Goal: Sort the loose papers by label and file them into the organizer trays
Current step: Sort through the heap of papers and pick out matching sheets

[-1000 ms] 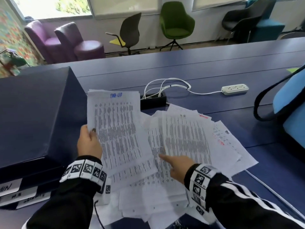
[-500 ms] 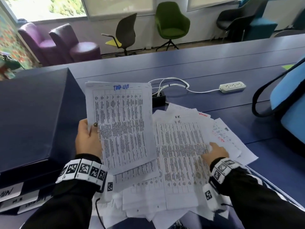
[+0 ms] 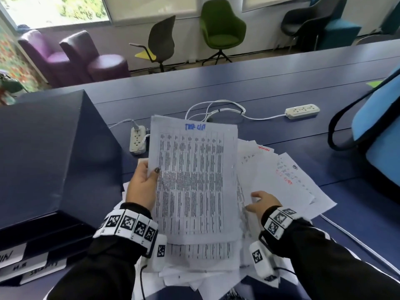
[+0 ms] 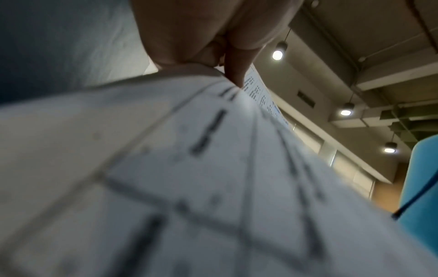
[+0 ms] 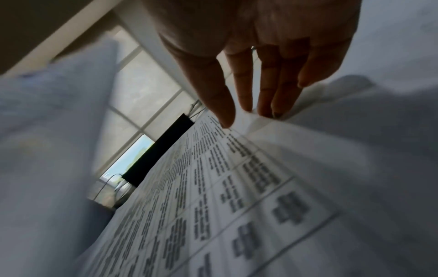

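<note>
My left hand (image 3: 144, 187) pinches the left edge of a printed table sheet (image 3: 192, 180) with a blue handwritten label at its top, thumb on its face, and holds it raised over the pile. In the left wrist view that sheet (image 4: 189, 168) fills the frame, blurred. The loose papers (image 3: 281, 180) lie fanned out on the blue table (image 3: 259, 83). My right hand (image 3: 263, 203) rests on the pile just right of the held sheet. Its fingers (image 5: 265, 93) are straight, their tips at a sheet's edge. The dark blue organizer (image 3: 43, 148) with labelled trays (image 3: 13, 256) stands at the left.
Two white power strips (image 3: 136, 141) (image 3: 302, 110) and their looped cable (image 3: 216, 109) lie behind the papers. A blue bag with a black strap (image 3: 378, 137) sits at the right. Another cable (image 3: 346, 234) runs along the near right. Chairs (image 3: 223, 29) stand beyond the table.
My left hand has carried the labelled sheet rightward over the pile. My right hand left the pile's middle, went to its right side, and now sits beside the held sheet.
</note>
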Available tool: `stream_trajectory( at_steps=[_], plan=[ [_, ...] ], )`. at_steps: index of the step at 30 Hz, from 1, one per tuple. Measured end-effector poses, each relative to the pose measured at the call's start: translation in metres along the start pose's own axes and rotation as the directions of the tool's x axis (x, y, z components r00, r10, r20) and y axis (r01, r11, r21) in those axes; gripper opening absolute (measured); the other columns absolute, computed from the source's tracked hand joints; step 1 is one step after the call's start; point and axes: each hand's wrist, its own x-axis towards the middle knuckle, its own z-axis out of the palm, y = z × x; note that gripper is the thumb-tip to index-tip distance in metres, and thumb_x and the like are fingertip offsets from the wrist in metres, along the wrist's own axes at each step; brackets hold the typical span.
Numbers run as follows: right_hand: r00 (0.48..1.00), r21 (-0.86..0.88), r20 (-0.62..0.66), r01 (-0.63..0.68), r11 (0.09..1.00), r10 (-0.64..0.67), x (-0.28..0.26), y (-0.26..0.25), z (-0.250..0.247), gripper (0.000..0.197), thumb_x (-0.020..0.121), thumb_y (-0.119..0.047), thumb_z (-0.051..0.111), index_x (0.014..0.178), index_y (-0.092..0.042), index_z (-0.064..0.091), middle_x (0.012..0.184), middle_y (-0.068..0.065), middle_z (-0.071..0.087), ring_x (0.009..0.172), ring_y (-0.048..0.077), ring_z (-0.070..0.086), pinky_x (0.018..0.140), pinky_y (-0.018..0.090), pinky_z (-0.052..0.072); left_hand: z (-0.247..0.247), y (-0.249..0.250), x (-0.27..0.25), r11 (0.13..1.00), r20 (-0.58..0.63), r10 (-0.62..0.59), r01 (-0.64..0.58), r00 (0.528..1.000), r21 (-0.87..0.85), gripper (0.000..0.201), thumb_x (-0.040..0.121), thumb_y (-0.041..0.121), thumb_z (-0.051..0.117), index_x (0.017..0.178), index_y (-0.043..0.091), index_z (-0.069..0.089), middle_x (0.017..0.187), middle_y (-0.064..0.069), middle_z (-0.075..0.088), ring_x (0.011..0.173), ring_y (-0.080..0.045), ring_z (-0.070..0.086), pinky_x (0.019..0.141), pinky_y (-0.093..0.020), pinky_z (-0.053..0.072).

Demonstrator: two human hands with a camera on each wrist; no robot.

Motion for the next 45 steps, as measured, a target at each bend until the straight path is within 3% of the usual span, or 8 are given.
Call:
stream_trajectory(
  at_steps=[7, 12, 22, 28, 32, 36, 40, 45],
  plan=[
    [0.986, 0.113, -0.142, -0.073, 0.991, 0.089, 0.014, 0.023, -0.018, 0.044, 0.083, -0.018, 0.062, 0.127, -0.016, 0.055, 0.133, 0.015, 0.048, 0.117, 0.031, 0.051, 0.098, 0.029, 0.039, 0.023, -0.051, -0.007, 0.94, 0.078, -0.184, 0.153, 0.98, 0.304, 0.026, 0.1, 0.021, 0.041, 0.126, 0.016, 0.044, 0.129, -0.008, 0.056, 0.117, -0.03, 0.053, 0.102, -0.042, 0.041],
    [0.885, 0.18, -0.327, -0.286, 0.941, 0.332, 0.018, 0.069, -0.043, 0.055, 0.078, -0.02, 0.06, 0.131, -0.024, 0.044, 0.129, 0.016, 0.033, 0.105, 0.035, 0.052, 0.093, 0.034, 0.042, 0.032, -0.07, -0.01, 0.896, 0.046, -0.265, 0.228, 0.963, 0.381, 0.026, 0.1, 0.014, 0.038, 0.125, 0.018, 0.04, 0.13, -0.012, 0.054, 0.11, -0.031, 0.055, 0.096, -0.038, 0.043],
    [0.884, 0.643, -0.285, -0.111, 0.758, 0.371, 0.033, 0.091, -0.062, 0.08, 0.07, -0.013, 0.076, 0.138, -0.011, 0.034, 0.134, 0.014, 0.05, 0.116, 0.033, 0.053, 0.103, 0.041, 0.041, 0.049, -0.073, -0.007, 0.859, -0.055, -0.278, 0.273, 0.959, 0.433, 0.026, 0.099, 0.01, 0.038, 0.125, 0.011, 0.041, 0.12, -0.019, 0.058, 0.09, -0.03, 0.054, 0.074, -0.032, 0.038],
    [0.96, 0.662, -0.212, 0.004, 0.75, 0.182, 0.028, 0.076, -0.044, 0.041, 0.075, -0.012, 0.075, 0.112, -0.004, 0.058, 0.115, 0.01, 0.063, 0.101, 0.029, 0.06, 0.097, 0.041, 0.046, 0.052, -0.074, -0.008, 0.856, -0.102, -0.303, 0.318, 0.948, 0.409, 0.028, 0.1, 0.012, 0.038, 0.127, 0.011, 0.039, 0.126, -0.02, 0.053, 0.103, -0.036, 0.055, 0.08, -0.035, 0.04],
    [0.962, 0.583, -0.271, 0.145, 0.799, 0.024, 0.01, 0.041, -0.053, 0.034, 0.079, -0.005, 0.07, 0.111, 0.001, 0.06, 0.111, 0.016, 0.064, 0.102, 0.03, 0.06, 0.09, 0.037, 0.047, 0.052, -0.071, -0.009, 0.872, -0.09, -0.311, 0.322, 0.946, 0.37, 0.029, 0.099, 0.01, 0.038, 0.128, 0.012, 0.038, 0.128, -0.017, 0.053, 0.109, -0.035, 0.054, 0.081, -0.033, 0.037],
    [0.911, 0.529, -0.402, 0.316, 0.788, -0.096, -0.02, -0.006, -0.096, 0.029, 0.081, -0.003, 0.065, 0.109, -0.001, 0.06, 0.101, 0.011, 0.064, 0.088, 0.023, 0.059, 0.076, 0.03, 0.045, 0.047, -0.075, -0.007, 0.898, -0.071, -0.327, 0.333, 0.942, 0.289, 0.032, 0.098, 0.006, 0.039, 0.129, 0.014, 0.038, 0.13, -0.014, 0.053, 0.115, -0.032, 0.053, 0.097, -0.04, 0.04],
    [0.825, 0.33, -0.508, 0.45, 0.83, -0.245, -0.058, -0.053, -0.131, 0.023, 0.081, -0.008, 0.059, 0.104, -0.009, 0.066, 0.089, 0.003, 0.063, 0.081, 0.019, 0.057, 0.071, 0.026, 0.042, 0.041, -0.069, -0.012, 0.925, -0.067, -0.32, 0.327, 0.945, 0.192, 0.034, 0.098, 0.005, 0.042, 0.13, 0.015, 0.039, 0.131, -0.01, 0.055, 0.114, -0.03, 0.055, 0.094, -0.035, 0.041],
    [0.81, 0.07, -0.367, 0.515, 0.855, -0.457, -0.091, -0.089, -0.097, 0.007, 0.08, -0.015, 0.059, 0.083, -0.015, 0.065, 0.072, -0.001, 0.059, 0.069, 0.016, 0.055, 0.048, 0.016, 0.037, 0.042, -0.054, -0.019, 0.963, -0.031, -0.268, 0.269, 0.963, 0.032, 0.035, 0.097, 0.003, 0.044, 0.13, 0.012, 0.041, 0.128, -0.007, 0.055, 0.118, -0.027, 0.052, 0.099, -0.033, 0.037]
  ],
)
